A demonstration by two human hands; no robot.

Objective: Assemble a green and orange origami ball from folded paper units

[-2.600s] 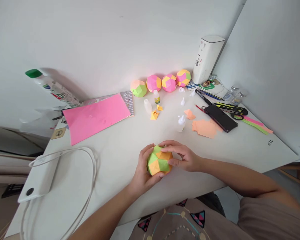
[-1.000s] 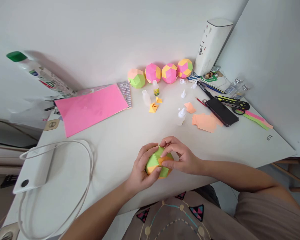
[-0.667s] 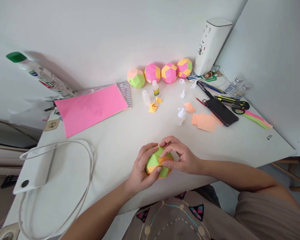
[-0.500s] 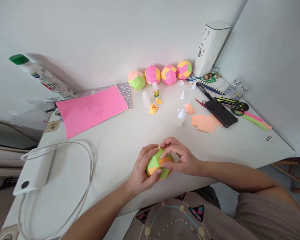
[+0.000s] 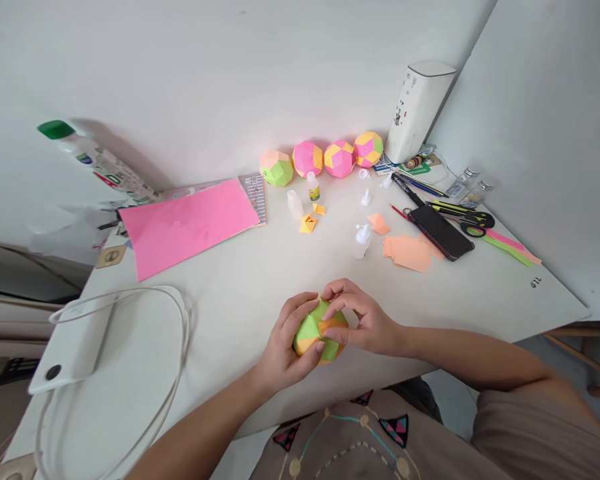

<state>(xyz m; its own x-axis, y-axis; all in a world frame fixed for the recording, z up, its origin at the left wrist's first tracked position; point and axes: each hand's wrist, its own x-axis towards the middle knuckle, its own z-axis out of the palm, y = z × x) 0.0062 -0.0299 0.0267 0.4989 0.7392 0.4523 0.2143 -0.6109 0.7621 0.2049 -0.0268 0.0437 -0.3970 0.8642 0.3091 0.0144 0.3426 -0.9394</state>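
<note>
A green and orange folded-paper ball (image 5: 307,329) is held between my two hands over the table's near edge. My left hand (image 5: 286,350) wraps round its left side, thumb pressed low on the front. On the right side, my right hand (image 5: 367,321) grips the ball with thumb and fingers at an orange piece. Its underside is hidden. Beyond my hands stand a white-nozzled glue bottle (image 5: 363,241) and a stack of peach paper pieces (image 5: 411,253), with a folded peach piece (image 5: 379,223) beside them. Small folded orange pieces (image 5: 309,223) lie farther back.
Several finished paper balls (image 5: 307,159) line the wall. A pink paper sheet (image 5: 190,227) lies at left, above a white power strip (image 5: 73,347) with a coiled cord. At right are a black phone (image 5: 441,231), scissors (image 5: 473,230) and glass jars (image 5: 464,183).
The view has shifted slightly, so the scene sits a little lower. Both hands keep their grip on the paper ball, with hardly any finger movement.
</note>
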